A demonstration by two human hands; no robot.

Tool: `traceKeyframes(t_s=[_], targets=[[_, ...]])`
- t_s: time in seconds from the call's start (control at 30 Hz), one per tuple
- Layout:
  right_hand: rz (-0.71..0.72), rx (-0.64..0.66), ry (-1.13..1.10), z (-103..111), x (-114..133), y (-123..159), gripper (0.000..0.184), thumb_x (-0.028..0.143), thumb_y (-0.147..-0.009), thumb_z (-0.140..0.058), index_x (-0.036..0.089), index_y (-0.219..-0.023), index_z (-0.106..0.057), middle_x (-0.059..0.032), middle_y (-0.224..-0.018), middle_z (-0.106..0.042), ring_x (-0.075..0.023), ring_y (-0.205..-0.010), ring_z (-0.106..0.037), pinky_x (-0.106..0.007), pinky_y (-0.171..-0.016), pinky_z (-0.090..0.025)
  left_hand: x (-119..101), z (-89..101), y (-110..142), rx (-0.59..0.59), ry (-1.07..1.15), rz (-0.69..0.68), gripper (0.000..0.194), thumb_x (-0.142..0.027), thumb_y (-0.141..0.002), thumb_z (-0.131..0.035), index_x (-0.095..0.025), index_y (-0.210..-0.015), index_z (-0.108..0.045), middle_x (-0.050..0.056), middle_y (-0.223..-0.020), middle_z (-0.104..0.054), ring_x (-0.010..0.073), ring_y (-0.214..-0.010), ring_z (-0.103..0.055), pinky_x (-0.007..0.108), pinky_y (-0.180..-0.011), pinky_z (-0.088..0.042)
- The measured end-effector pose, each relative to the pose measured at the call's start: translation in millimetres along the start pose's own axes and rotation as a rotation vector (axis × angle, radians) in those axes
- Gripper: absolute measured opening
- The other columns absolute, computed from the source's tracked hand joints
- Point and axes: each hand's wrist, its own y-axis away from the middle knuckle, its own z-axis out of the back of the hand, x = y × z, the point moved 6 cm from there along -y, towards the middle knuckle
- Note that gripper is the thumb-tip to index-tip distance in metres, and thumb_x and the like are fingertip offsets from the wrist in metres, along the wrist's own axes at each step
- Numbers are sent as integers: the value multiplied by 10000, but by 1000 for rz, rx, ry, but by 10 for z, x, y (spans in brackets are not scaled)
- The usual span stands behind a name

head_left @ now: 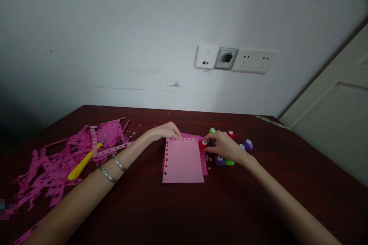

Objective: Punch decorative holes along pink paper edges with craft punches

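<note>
Pictured in the head view, at a dark red wooden table (143,214): holding a red craft punch (202,144) in the right grip (225,147), closed narrowly, with thumb and fingers at opposite sides. Touching the top edge of a pale pink sheet (184,162) with the left grip (170,131), fingers folded in; impossible to tell whether pinching or merely pressing. Lying midway between the table's left and right edges, lined with small cut-outs along its top and left edges, and resting over darker pink paper (204,166).

Set at the sheet's upper right corner, directly off the right fingertips on the side toward the left grip: the red punch, far nearer the right hand. Hard to tell the sheet's longer axis at this slant.

Clustered around and beyond the right hand, toward the table's back right corner: more craft punches, including a purple one (248,144). Heaped toward the table's left edge: pink paper scraps (61,164), with a yellow-handled craft knife (83,164) on top.
</note>
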Motion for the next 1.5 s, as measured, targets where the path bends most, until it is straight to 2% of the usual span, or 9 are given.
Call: traceKeyframes(t_s=[0.97, 1.23, 1.5], targets=[[31, 38, -34, -32, 34, -4, 167, 285, -700, -661, 223, -854, -678, -18, -819, -671, -169, -745, -595, -272, -635, -429, 114, -30, -80, 16, -24, -43, 160, -220, -602, -634, -137, -717, -706, 51, -657, -657, 110, -602, -532, 249, -582, -381], [24, 42, -6, -30, 21, -9, 181, 295, -700, -663, 219, -864, -677, -25, -825, -675, -175, -751, -596, -271, -638, -430, 74, -31, -64, 15, -54, -40, 156, -230, -604, -638, -142, -713, -705, 45, -650, -649, 109, -601, -521, 250, -584, -370], [30, 60, -22, -65, 25, -7, 183, 306, -719, -644, 212, -874, -673, -32, -826, -672, -176, -746, -592, -269, -633, -418, 138, -94, -112, 39, -40, -58, 174, -264, -610, -640, -162, -732, -709, 34, -681, -652, 100, -610, -504, 247, -584, -361]])
